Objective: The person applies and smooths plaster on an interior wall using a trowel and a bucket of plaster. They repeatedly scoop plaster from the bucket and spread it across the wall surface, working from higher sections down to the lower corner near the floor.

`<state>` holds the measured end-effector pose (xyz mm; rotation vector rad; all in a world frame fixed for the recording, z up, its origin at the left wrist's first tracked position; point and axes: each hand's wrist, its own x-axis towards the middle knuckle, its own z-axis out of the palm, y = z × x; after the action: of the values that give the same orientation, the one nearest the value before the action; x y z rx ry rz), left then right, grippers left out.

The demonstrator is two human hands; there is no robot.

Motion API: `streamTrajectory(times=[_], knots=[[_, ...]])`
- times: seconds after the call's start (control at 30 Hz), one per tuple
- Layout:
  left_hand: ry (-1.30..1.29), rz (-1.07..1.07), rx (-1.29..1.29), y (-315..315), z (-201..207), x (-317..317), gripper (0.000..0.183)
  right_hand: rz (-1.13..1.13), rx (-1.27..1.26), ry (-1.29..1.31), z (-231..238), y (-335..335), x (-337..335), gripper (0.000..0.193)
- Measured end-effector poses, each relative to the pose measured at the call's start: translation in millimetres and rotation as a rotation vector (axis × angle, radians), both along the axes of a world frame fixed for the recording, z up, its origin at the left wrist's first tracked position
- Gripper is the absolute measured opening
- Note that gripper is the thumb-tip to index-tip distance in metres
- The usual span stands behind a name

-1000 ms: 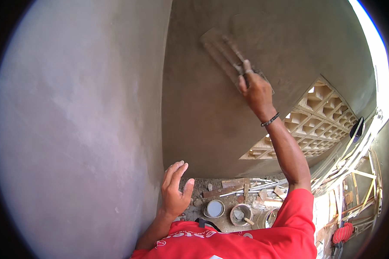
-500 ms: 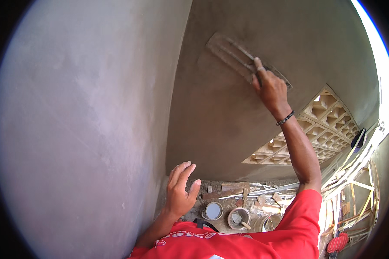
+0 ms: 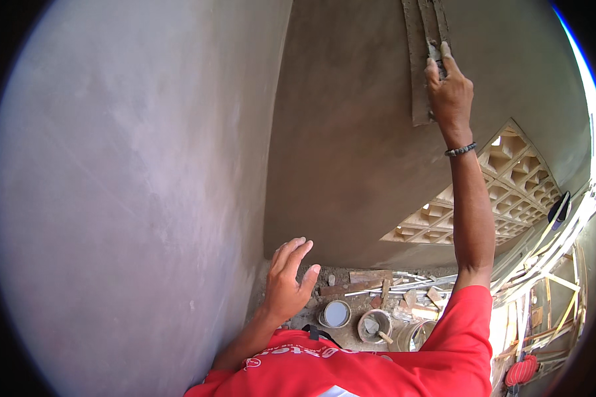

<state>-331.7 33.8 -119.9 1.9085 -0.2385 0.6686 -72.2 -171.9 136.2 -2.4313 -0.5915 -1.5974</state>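
Note:
My right hand reaches far up, its fingers wrapped round the handle of a long flat plastering trowel. The trowel's plate lies along the grey plastered wall ahead, pointing nearly straight up, and its far end runs out of view at the top. Whether the whole plate touches the wall, I cannot tell. Beside the smooth left wall, my left hand is raised at chest height, fingers apart and slightly bent, holding nothing.
A pale lattice of vent blocks is set into the wall right of the trowel. Below stand a bucket of greyish liquid, a second bucket with a tool in it, and another container. Scrap boards and poles litter the ground.
My right hand has moved up and to the right with the trowel, which has turned from a slant to nearly upright. The left hand stays raised, shifted slightly in view.

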Motion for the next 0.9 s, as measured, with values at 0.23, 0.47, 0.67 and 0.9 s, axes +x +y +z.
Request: streamTrajectory(times=[0.23,0.47,0.67,0.9], knots=[[0.023,0.011,0.039,5.0,-3.6,-0.9,0.042,-0.007,-0.703,0.237,-160.9,-11.4,-12.4,0.056],[0.077,-0.038,0.061,2.0,-10.2,2.0,0.042,-0.009,-0.066,-0.061,-13.6,-30.5,6.0,0.054],[0.116,-0.071,0.069,-3.1,-13.7,-2.4,0.042,0.057,-0.461,0.264,-153.1,7.0,-9.9,0.055],[0.12,-0.154,0.142,-21.4,-10.1,-10.9,0.044,-0.1,-0.147,0.01,-31.9,-60.9,-1.7,0.052]])
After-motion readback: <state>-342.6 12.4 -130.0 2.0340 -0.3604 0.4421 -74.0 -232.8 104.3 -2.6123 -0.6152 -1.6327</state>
